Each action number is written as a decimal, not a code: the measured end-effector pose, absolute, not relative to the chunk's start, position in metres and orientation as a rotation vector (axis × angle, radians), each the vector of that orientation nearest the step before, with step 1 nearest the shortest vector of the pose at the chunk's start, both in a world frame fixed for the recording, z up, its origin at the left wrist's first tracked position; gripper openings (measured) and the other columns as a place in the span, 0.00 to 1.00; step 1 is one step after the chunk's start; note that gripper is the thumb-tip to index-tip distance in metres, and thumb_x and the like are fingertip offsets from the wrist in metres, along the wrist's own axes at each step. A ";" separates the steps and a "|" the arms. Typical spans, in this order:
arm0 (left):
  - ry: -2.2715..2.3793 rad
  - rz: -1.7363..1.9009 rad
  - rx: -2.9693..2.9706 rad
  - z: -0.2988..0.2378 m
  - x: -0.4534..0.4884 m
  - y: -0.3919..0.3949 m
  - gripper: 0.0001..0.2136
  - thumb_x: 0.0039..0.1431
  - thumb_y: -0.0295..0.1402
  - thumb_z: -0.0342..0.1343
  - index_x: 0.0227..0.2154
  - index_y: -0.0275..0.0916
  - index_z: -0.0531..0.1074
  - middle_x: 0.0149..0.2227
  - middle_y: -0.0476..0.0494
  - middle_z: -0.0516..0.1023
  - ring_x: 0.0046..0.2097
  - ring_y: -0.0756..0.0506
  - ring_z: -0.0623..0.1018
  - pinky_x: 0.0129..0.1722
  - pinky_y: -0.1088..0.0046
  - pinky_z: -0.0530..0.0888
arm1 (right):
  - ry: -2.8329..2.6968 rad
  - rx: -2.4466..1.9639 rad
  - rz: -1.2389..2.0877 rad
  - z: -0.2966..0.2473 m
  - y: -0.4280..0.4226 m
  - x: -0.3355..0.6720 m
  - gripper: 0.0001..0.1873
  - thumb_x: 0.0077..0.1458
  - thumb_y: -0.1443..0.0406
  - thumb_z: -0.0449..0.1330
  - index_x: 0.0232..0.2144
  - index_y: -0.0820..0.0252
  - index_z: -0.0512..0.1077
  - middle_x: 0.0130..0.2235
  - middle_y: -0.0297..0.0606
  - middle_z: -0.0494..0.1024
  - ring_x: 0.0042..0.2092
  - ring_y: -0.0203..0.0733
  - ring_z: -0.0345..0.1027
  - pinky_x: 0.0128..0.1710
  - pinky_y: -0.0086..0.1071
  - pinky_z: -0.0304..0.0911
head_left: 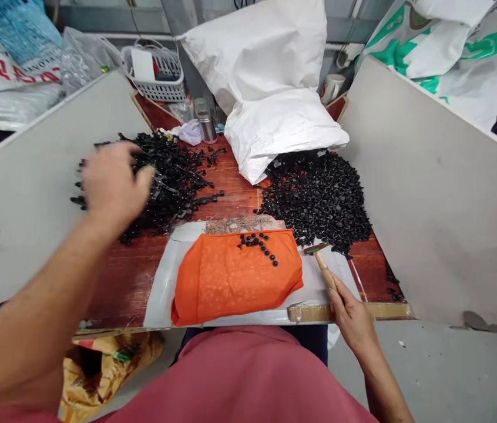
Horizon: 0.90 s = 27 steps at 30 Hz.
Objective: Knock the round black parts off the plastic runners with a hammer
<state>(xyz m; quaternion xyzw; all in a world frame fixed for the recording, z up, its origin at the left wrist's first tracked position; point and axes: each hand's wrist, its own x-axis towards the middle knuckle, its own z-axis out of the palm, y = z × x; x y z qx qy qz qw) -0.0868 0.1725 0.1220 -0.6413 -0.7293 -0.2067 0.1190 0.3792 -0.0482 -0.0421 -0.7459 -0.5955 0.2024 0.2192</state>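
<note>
My left hand [114, 182], blurred, is over the left heap of black plastic parts [173, 170], many still joined on thin stems. Its thumb stands apart from the fingers, and no held thing shows. Wrapped round the wooden handle of a small hammer [325, 271] are the fingers of my right hand [351, 311]. The hammer's metal head points away from me, at the edge of the right heap of loose black pieces [319, 200]. Between my hands lies a pad wrapped in orange cloth [239, 282], with several small round black pieces [261, 245] on top.
A white sack [275, 76] leans over the right heap. Grey panels [433, 164] wall both sides of the red-brown table [116, 288]. At the back stand a grey basket [158, 76], a metal flask [207, 124] and a mug [332, 88]. Below sits a yellow bag [107, 376].
</note>
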 end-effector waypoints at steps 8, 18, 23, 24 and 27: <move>-2.021 -0.363 -2.755 0.001 0.039 0.107 0.06 0.63 0.36 0.58 0.37 0.40 0.76 0.40 0.42 0.81 0.44 0.40 0.77 0.47 0.64 0.69 | -1.673 -2.179 0.661 -0.034 -0.041 0.371 0.28 0.69 0.52 0.48 0.67 0.45 0.67 0.58 0.34 0.80 0.52 0.50 0.80 0.48 0.38 0.74; -2.131 -0.305 -2.854 -0.002 0.038 0.092 0.10 0.68 0.36 0.52 0.32 0.41 0.74 0.37 0.44 0.83 0.41 0.42 0.79 0.42 0.65 0.66 | -1.739 -2.187 0.559 -0.036 -0.043 0.370 0.27 0.71 0.54 0.48 0.67 0.47 0.68 0.54 0.38 0.83 0.48 0.52 0.82 0.43 0.39 0.76; -1.896 -0.452 -2.759 0.005 0.060 0.096 0.08 0.68 0.36 0.54 0.36 0.42 0.76 0.41 0.42 0.83 0.46 0.39 0.78 0.49 0.60 0.65 | -1.751 -2.188 0.530 -0.035 -0.042 0.370 0.26 0.71 0.54 0.48 0.66 0.47 0.69 0.54 0.38 0.83 0.47 0.51 0.82 0.42 0.39 0.76; -1.854 -0.432 -2.775 0.004 0.065 0.098 0.07 0.68 0.36 0.55 0.37 0.41 0.77 0.41 0.41 0.83 0.47 0.38 0.77 0.49 0.59 0.65 | -1.747 -2.197 0.531 -0.035 -0.042 0.370 0.27 0.71 0.54 0.48 0.66 0.47 0.69 0.54 0.38 0.83 0.47 0.52 0.82 0.42 0.39 0.76; -1.775 -0.349 -2.784 -0.003 0.074 0.099 0.07 0.67 0.34 0.55 0.38 0.40 0.78 0.41 0.38 0.82 0.47 0.37 0.76 0.50 0.57 0.64 | -1.732 -2.207 0.541 -0.035 -0.043 0.369 0.27 0.71 0.54 0.48 0.66 0.48 0.69 0.55 0.38 0.82 0.49 0.52 0.81 0.43 0.39 0.76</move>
